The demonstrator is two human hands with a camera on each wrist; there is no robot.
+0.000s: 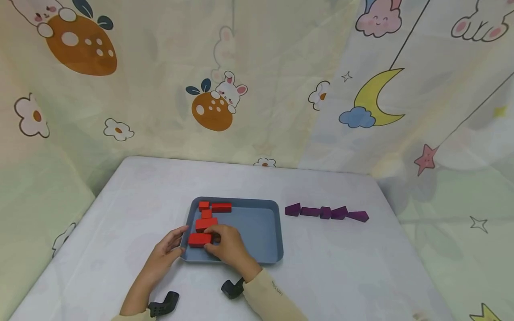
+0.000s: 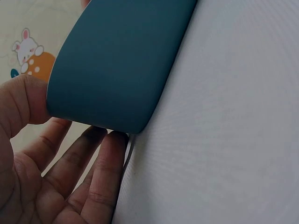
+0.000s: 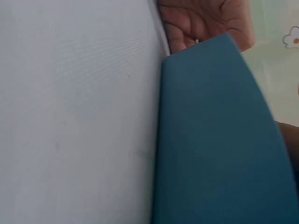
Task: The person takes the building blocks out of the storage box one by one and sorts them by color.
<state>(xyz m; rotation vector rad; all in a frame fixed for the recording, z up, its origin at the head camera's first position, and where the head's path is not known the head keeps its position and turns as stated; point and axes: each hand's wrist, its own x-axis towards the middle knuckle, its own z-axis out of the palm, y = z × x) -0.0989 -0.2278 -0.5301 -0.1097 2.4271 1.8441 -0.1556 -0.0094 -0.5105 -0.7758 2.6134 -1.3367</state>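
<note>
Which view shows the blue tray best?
The head view: it looks down into the blue tray, with most of its rim visible. Each wrist view shows only part of its outer wall, close up.

So the table (image 1: 341, 258) here is plain white, and behind it there's this pale, slightly wrinkly fabric backdrop (image 1: 273, 89) covered in cartoon prints. Dead centre you've got a white bunny (image 1: 230, 92) hugging a spotted orange-brown fruit (image 1: 213, 111), plus a bigger spotted fruit (image 1: 82, 49) up top left. Over on the right there's a yellow crescent moon (image 1: 381, 100) with a blue cloud (image 1: 356, 117) tucked against its lower end, a smiley pink cloud (image 1: 379, 18) above, and a pinkish star (image 1: 426, 159) hanging off a line. White flower (image 1: 118, 129) out left too, with an orange middle.
</note>
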